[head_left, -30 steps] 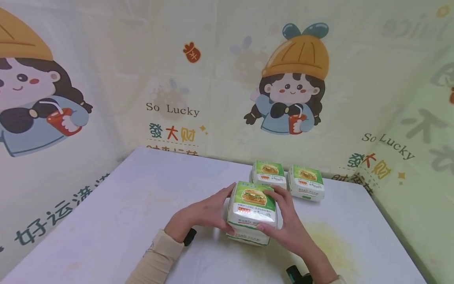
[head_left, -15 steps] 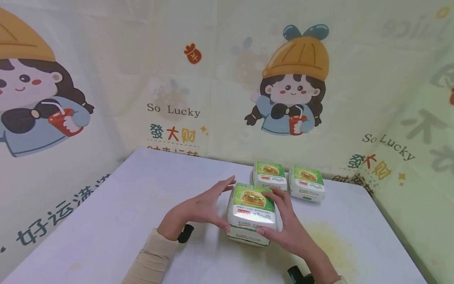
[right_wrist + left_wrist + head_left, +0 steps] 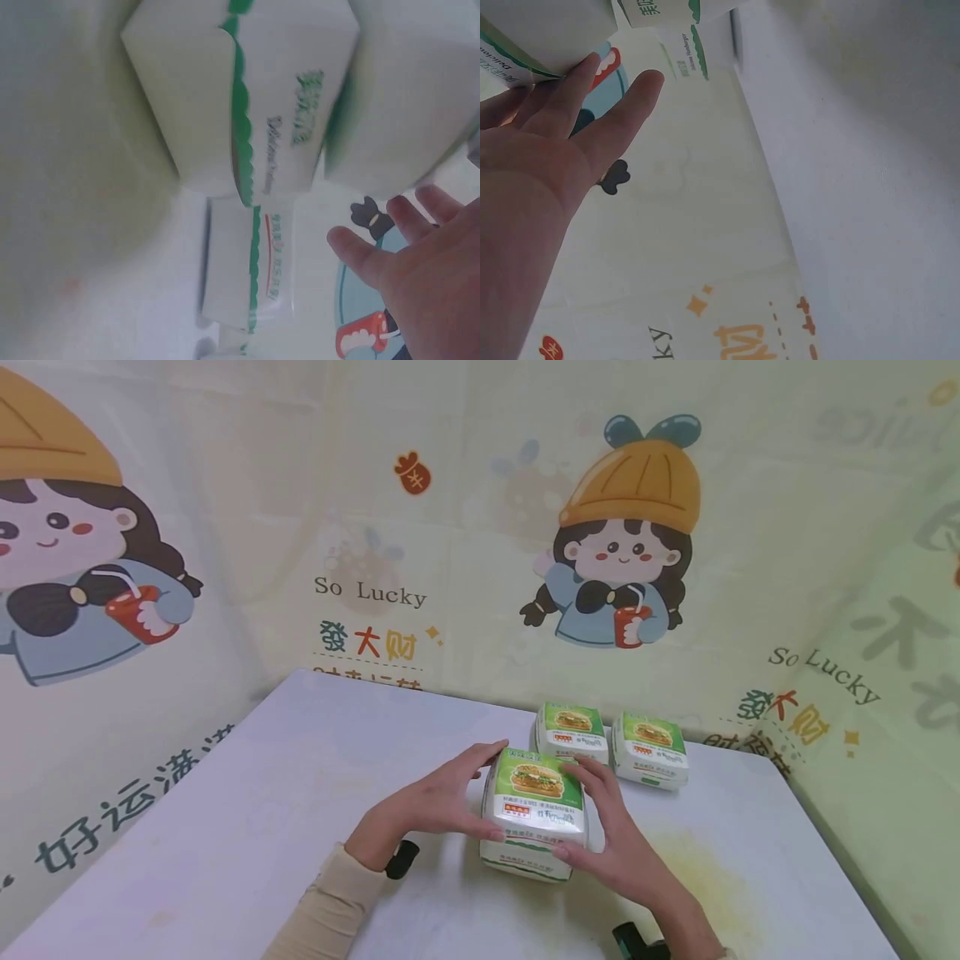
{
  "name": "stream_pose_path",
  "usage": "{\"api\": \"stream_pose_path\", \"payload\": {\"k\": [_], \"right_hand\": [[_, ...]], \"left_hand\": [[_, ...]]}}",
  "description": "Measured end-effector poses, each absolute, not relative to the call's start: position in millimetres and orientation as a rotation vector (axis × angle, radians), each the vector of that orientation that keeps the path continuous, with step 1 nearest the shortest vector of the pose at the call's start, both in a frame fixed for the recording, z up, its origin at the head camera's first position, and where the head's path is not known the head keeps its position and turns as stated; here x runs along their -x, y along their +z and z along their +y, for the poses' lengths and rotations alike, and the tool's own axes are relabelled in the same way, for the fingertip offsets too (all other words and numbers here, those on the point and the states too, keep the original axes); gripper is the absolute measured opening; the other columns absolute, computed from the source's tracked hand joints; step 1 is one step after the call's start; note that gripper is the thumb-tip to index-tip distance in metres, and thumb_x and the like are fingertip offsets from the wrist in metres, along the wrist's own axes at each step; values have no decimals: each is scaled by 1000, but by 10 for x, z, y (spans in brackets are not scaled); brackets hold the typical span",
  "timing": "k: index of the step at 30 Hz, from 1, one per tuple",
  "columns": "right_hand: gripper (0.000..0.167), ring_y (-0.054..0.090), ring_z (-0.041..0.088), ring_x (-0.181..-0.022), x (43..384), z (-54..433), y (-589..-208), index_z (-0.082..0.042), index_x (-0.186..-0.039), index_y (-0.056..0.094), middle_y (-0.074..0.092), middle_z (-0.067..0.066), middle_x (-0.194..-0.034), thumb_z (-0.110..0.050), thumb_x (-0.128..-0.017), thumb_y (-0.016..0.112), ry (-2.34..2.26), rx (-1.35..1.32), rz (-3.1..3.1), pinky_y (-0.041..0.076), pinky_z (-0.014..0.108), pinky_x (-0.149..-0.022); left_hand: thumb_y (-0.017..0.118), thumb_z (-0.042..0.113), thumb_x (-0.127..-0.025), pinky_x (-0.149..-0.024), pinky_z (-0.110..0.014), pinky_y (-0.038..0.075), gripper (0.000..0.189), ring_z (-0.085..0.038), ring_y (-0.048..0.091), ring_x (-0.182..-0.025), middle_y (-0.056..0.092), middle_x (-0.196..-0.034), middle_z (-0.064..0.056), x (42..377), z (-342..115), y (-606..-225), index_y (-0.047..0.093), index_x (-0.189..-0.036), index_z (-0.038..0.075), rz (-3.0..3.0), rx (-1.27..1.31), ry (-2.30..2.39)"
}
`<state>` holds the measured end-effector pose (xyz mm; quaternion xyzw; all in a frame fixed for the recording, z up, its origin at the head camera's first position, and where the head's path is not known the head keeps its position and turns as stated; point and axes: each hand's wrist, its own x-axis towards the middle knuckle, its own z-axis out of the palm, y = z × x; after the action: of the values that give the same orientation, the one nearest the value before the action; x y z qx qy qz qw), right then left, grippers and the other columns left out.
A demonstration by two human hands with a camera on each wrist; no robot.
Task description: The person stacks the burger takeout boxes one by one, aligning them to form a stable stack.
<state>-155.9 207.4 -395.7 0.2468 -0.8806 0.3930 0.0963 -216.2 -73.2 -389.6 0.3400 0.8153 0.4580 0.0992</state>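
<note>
Two paper burger boxes are stacked on the table in the head view. The upper box [image 3: 536, 781] has a green lid with a burger picture; the lower box [image 3: 525, 862] shows only its front below it. My left hand [image 3: 431, 802] holds the upper box's left side, thumb at the front corner and fingers toward the back. On the right side, my right hand [image 3: 618, 843] grips the same box between thumb and fingers. The right wrist view shows the lower box [image 3: 289, 97] beside the upper box [image 3: 405, 90]. In the left wrist view, fingers touch the upper box [image 3: 551, 34].
Behind the stack stand two matching burger boxes, one at the back middle [image 3: 572, 720] and one to its right [image 3: 650, 752]. The white table [image 3: 360, 727] meets a printed cloth wall [image 3: 465, 527] at its back edge.
Half a second ago my left hand had spread away from the upper box; it has come back against it, its thumb now higher at the front. The right hand has barely moved.
</note>
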Motion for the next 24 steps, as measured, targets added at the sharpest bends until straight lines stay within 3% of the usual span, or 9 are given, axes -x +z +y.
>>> {"api": "stream_pose_path", "payload": {"k": [4, 8, 11, 13, 16, 18, 20, 22, 24], "right_hand": [[83, 23, 11, -143, 1575, 2159, -3932, -28, -154, 29, 20, 3, -161, -25, -83, 73, 1188, -762, -2573, 34, 19, -113], [77, 21, 5, -143, 1613, 2271, -3892, -26, -156, 27, 20, 5, -161, -21, -89, 65, 1176, -731, -2566, 29, 11, -110], [74, 23, 12, -143, 1653, 2388, -3867, -22, -156, 28, 21, 6, -160, -20, -92, 64, 1144, -686, -2575, 26, 6, -107], [73, 24, 20, -143, 1687, 2472, -3850, -20, -155, 28, 21, 7, -160, -20, -92, 64, 1118, -649, -2585, 31, 15, -112], [72, 25, 29, -141, 1738, 2594, -3833, -19, -155, 28, 20, 9, -160, -20, -93, 63, 1094, -588, -2600, 38, 40, -115], [71, 24, 28, -142, 1769, 2674, -3837, -19, -155, 28, 20, 11, -159, -18, -93, 63, 1096, -567, -2593, 37, 38, -116], [70, 24, 27, -142, 1797, 2747, -3846, -18, -155, 29, 20, 13, -159, -17, -93, 64, 1096, -550, -2585, 31, 21, -115], [71, 24, 24, -142, 1828, 2820, -3856, -20, -155, 30, 21, 12, -158, -16, -93, 65, 1085, -528, -2580, 25, 5, -105], [71, 24, 22, -141, 1858, 2888, -3865, -20, -154, 31, 23, 14, -157, -16, -93, 66, 1073, -513, -2571, 19, -1, -101]], "left_hand": [[87, 41, -71, -115, -48, 38, 110, -10, 41, -135, 36, -153, 8, 2165, -728, -3888, 23, -158, 21, 2398, -1021, 1360], [87, 40, -71, -114, -48, 39, 109, -12, 42, -134, 38, -152, 6, 2158, -734, -3890, 24, -157, 19, 2398, -1036, 1373], [87, 40, -71, -113, -45, 41, 108, -11, 43, -133, 39, -151, 6, 2153, -739, -3898, 25, -157, 20, 2407, -1038, 1374], [88, 40, -70, -113, -42, 42, 107, -9, 43, -133, 39, -151, 8, 2154, -741, -3903, 26, -156, 21, 2416, -1035, 1366], [88, 40, -70, -112, -38, 42, 107, -7, 43, -132, 40, -150, 10, 2166, -739, -3913, 27, -156, 22, 2426, -1039, 1362], [88, 40, -70, -112, -36, 42, 107, -6, 43, -132, 41, -149, 11, 2175, -735, -3922, 27, -156, 23, 2430, -1039, 1357], [88, 40, -70, -112, -35, 42, 106, -5, 44, -131, 41, -148, 11, 2182, -731, -3928, 28, -155, 22, 2430, -1039, 1358], [89, 39, -70, -112, -35, 42, 106, -6, 44, -131, 42, -148, 11, 2187, -728, -3930, 29, -155, 22, 2429, -1037, 1361], [89, 39, -70, -111, -36, 43, 105, -6, 45, -130, 42, -147, 11, 2186, -727, -3927, 29, -155, 22, 2433, -1032, 1360]]}}
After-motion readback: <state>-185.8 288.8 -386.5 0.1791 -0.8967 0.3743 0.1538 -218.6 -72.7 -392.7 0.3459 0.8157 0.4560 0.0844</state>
